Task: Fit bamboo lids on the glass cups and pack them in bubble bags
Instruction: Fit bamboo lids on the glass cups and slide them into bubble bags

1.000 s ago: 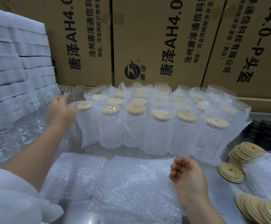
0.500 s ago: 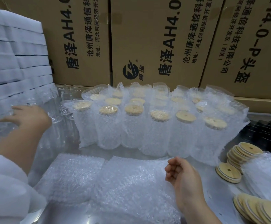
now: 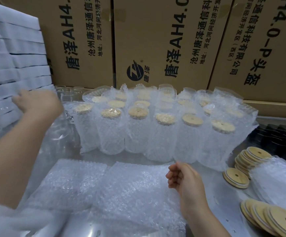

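While the right hand (image 3: 186, 183) stays loosely curled, empty, the left hand (image 3: 36, 103) has risen among glass cups (image 3: 65, 134), fingers unclear.

1. Metal surface (image 3: 227, 202): bagged cups (image 3: 157, 134) stand in rows at the back.
2. Flat bubble bags (image 3: 104, 194) lie in front.
3. Bamboo lids (image 3: 235, 178) are stacked on the right, bare glass cups (image 3: 65, 134) stand on the left.

Soft light, left hand (image 3: 36, 103) blurred (edges bowed)
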